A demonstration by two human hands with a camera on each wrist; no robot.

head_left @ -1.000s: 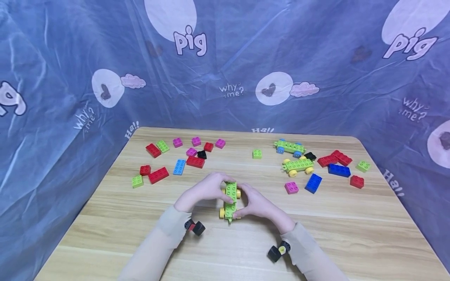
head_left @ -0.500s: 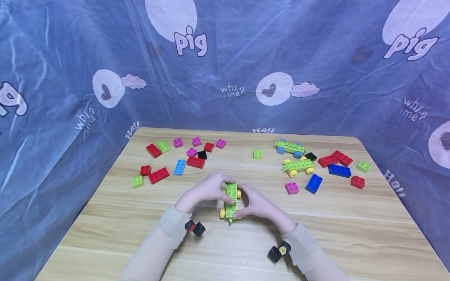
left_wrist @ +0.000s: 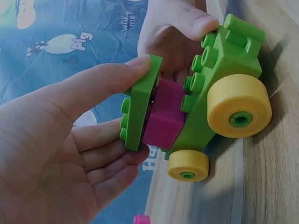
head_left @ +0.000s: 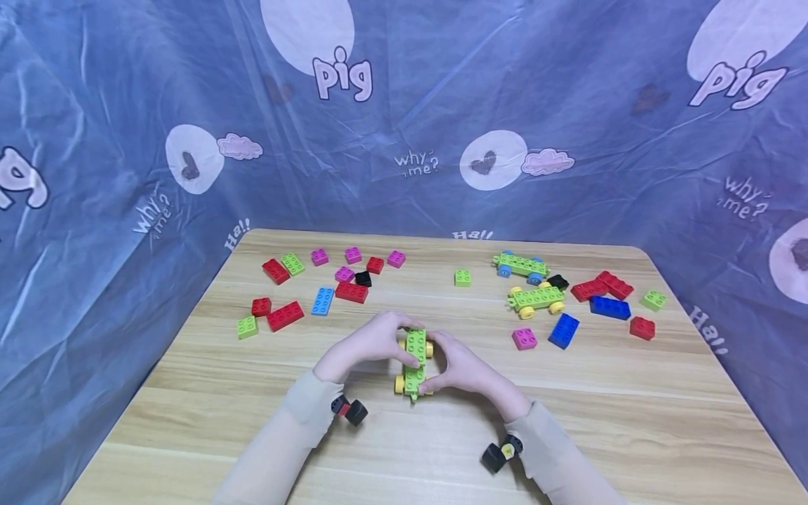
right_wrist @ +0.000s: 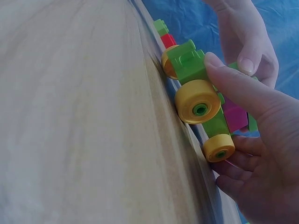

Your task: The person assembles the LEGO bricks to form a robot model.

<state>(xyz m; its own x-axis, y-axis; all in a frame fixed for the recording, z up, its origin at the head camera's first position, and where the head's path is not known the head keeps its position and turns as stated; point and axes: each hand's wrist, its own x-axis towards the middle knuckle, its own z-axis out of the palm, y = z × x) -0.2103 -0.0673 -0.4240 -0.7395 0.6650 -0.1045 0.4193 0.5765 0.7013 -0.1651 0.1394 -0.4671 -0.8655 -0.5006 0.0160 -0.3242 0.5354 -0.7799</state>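
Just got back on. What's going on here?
A person's left hand pinches a green brick at the top of a magenta brick on a yellow-wheeled green base; whether it is pressed fully home is hard to tell. The right hand grips that base. A blue-wheeled base and a second yellow-wheeled base stand further back on the right, with loose bricks lying to both sides.

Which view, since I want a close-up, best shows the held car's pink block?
The left wrist view: the pink block shows large, between the green brick and the car. The right wrist view shows it smaller, partly behind the right hand. The head view doesn't show it.
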